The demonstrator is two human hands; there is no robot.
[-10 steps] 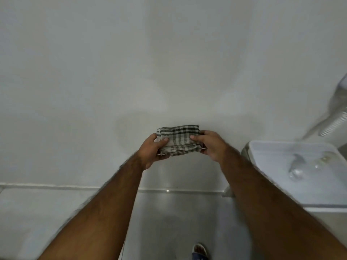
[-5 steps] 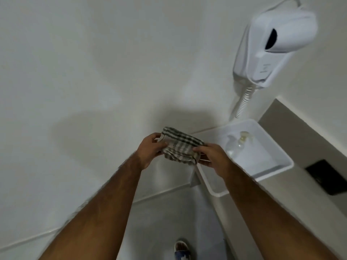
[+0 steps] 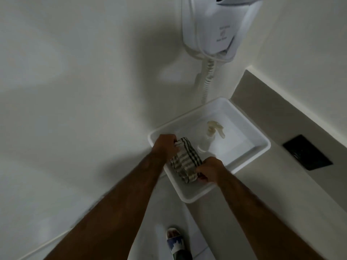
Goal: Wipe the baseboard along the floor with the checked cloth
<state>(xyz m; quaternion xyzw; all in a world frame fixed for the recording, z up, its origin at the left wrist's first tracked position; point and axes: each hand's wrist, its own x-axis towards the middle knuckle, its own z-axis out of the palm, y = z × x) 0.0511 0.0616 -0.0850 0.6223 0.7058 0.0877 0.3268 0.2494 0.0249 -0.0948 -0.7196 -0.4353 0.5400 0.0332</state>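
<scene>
The folded checked cloth (image 3: 185,160), grey and cream stripes, is held between both hands above the near left corner of a white tray (image 3: 251,153). My left hand (image 3: 166,145) grips its far end and my right hand (image 3: 210,170) grips its near end. The baseboard (image 3: 47,243) shows as a pale strip where the white wall meets the floor, at the lower left, far below the hands.
A clear spray bottle (image 3: 210,136) lies in the tray. A white wall-mounted hair dryer (image 3: 212,29) with a coiled cord (image 3: 207,79) hangs above. The tray rests on a beige counter (image 3: 281,184) with a black plate (image 3: 308,152). My slippered foot (image 3: 176,243) stands on the floor.
The view has swung right and up, away from the baseboard to the tray and hair dryer. Both hands, still gripping the cloth, have moved over the tray's near corner.
</scene>
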